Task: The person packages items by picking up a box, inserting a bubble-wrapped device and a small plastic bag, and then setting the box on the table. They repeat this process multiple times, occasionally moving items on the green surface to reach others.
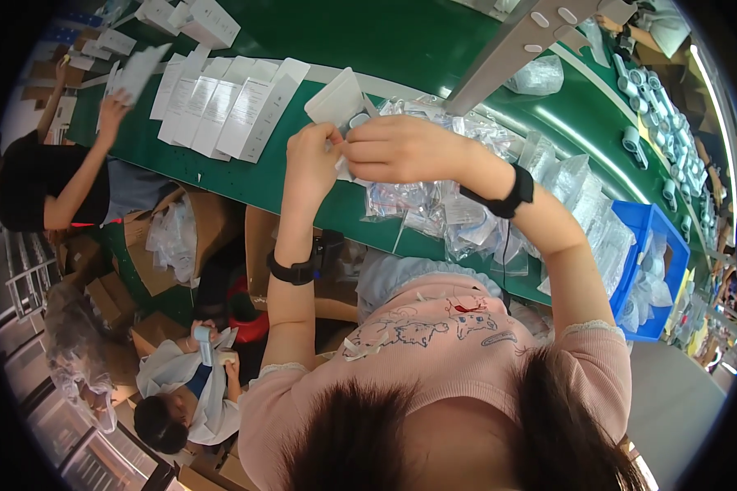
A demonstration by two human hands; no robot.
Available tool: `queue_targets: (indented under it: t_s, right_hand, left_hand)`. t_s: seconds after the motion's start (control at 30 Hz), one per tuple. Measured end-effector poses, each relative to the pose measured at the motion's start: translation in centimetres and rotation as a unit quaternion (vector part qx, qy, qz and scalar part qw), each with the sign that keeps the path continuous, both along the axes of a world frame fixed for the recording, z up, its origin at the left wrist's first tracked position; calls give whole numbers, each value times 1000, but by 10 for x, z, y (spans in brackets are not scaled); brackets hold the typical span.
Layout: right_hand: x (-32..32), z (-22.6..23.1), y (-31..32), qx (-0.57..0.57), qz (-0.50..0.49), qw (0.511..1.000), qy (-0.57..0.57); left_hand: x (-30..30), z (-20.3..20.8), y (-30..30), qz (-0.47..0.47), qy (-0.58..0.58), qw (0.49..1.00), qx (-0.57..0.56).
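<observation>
My left hand (313, 157) is closed, its thumb and fingertips brought together at the near side of a white box (336, 100). My right hand (405, 149) reaches across from the right with bent fingers pressed together, the tips meeting my left fingers. What the fingertips pinch is hidden. The white box stands open behind both hands, and a small grey part (358, 120) shows at its opening. Much of the box lies behind my hands. Beside and under my right wrist spreads a pile of clear plastic bags (434, 200) with small items inside.
A row of white printed boxes (229, 114) lies to the left on the green table (262, 184). A blue crate (655, 270) with bagged items stands right, near bubble-wrap pouches (581, 200). A grey metal post (508, 61) rises behind. Co-workers (82, 176) work at left.
</observation>
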State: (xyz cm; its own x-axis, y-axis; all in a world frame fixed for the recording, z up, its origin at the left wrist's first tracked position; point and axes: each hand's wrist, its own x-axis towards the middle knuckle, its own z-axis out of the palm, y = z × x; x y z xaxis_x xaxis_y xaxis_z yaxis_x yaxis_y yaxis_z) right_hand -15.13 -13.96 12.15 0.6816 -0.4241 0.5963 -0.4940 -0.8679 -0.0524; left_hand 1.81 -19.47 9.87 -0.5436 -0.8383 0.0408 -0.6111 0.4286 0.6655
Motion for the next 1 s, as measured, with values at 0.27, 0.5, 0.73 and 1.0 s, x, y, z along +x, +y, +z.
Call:
queue_targets:
  t_s: [0.27,0.5,0.73,1.0]
  right_hand:
    - [1,-5,-10,44,-8,996,-72]
    - [0,-15,9,109,-172,978,-35]
    - [16,-17,-10,147,-58,985,62]
    - [-2,-52,6,196,-106,973,-64]
  left_hand:
    - [7,-5,-5,13,20,999,39]
    - [5,-6,-5,25,13,999,30]
    - [1,-10,-8,16,30,999,2]
    - [18,-19,-20,34,59,997,31]
